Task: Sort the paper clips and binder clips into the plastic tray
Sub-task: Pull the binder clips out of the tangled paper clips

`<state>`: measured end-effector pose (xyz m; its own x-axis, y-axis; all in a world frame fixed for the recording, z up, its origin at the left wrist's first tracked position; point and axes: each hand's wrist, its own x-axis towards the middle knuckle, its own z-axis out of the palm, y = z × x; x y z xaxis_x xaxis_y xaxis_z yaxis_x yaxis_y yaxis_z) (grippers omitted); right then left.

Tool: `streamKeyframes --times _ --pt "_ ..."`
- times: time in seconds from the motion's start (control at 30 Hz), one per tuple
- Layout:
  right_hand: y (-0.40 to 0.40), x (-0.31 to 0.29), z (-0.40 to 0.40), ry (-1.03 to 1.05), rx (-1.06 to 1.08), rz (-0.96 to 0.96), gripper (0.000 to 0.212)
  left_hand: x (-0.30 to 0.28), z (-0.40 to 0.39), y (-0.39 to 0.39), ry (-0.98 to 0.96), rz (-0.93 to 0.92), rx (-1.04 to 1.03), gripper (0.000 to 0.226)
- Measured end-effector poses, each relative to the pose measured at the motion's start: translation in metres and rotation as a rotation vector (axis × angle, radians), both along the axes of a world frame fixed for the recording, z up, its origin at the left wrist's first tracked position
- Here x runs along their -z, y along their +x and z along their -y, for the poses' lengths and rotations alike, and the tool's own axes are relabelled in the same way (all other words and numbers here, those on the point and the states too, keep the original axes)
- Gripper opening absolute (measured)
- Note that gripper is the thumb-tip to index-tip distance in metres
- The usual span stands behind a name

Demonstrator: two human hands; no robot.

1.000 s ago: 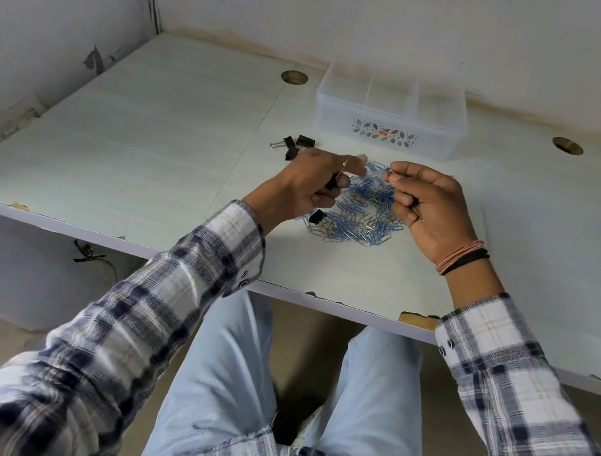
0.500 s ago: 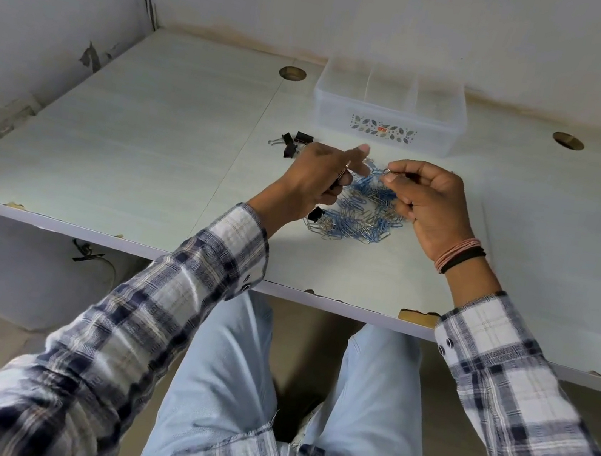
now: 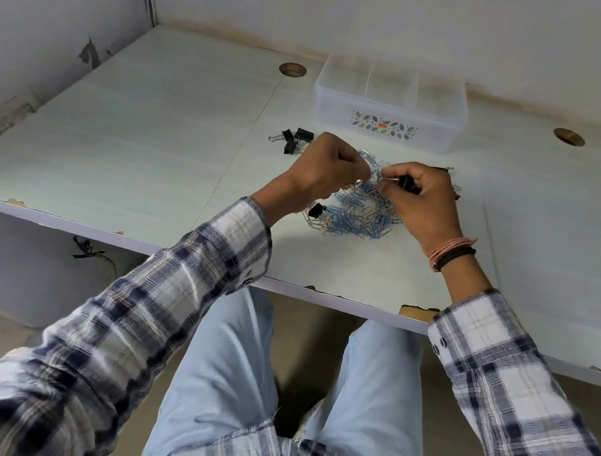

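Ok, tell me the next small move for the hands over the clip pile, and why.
Probably pull the black binder clip free and carry it to the plastic tray. The right hand pinches it by its wire handle, the left hand grips paper clips tangled with it, and the tray looks empty.

Left hand: fingers curled into a loose fist, knuckles up, above the worktop's middle.
Right hand: fingers curled, thumb and forefinger pinching something small; its fingertips nearly meet the left's.
Forearms: both in plaid sleeves, crossing the worktop's near edge.
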<state>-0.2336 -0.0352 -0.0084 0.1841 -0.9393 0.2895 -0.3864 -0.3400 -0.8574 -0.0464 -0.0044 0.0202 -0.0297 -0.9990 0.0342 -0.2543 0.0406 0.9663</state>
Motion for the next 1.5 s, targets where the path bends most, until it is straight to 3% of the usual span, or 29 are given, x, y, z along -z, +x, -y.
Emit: streamKeyframes --times 0.27,0.37,0.47,0.57,0.73,0.83,0.93,1.03,1.13,1.27,1.43,1.5 --pt "-0.006 0.004 0.002 0.091 0.06 -0.059 0.015 -0.004 0.007 0.008 -0.052 0.108 -0.094 0.019" --pt "-0.005 -0.003 -0.001 0.303 0.013 0.214 0.013 0.002 0.01 0.011 0.005 0.138 -0.117 0.023" --pt "-0.006 -0.013 -0.003 0.601 -0.043 0.57 0.013 0.007 0.011 0.016 0.121 -0.019 -0.15 0.033" --pt "-0.006 -0.015 -0.002 0.752 -0.153 0.605 0.01 0.006 0.007 0.022 0.306 -0.273 -0.136 0.031" --pt "0.01 -0.021 -0.016 0.586 -0.193 0.209 0.034 0.004 0.004 0.04 0.547 -0.607 -0.132 0.042" --pt "0.029 -0.019 -0.025 0.291 -0.225 -0.178 0.041 0.003 0.001 0.048 0.585 -0.686 -0.113 0.041" --pt "0.048 -0.015 -0.025 0.107 -0.244 -0.477 0.033 0.003 -0.002 0.054 0.592 -0.713 -0.123 0.04" --pt "0.061 -0.013 -0.024 0.075 -0.239 -0.615 0.035 0.002 -0.003 0.058 0.577 -0.754 -0.171 0.035" --pt "0.066 -0.012 -0.022 0.061 -0.236 -0.616 0.029 0.002 -0.004 0.062 0.565 -0.774 -0.189 0.033" --pt "0.063 -0.012 -0.024 0.092 -0.187 -0.389 0.026 0.005 -0.002 0.065 0.563 -0.787 -0.205 0.029" --pt "0.039 -0.017 -0.015 0.586 -0.255 0.355 0.019 0.006 0.0 0.065 0.564 -0.746 -0.217 0.03" --pt "0.031 -0.016 -0.012 0.688 -0.231 0.513 0.009 0.007 0.002 0.062 0.571 -0.734 -0.205 0.03"
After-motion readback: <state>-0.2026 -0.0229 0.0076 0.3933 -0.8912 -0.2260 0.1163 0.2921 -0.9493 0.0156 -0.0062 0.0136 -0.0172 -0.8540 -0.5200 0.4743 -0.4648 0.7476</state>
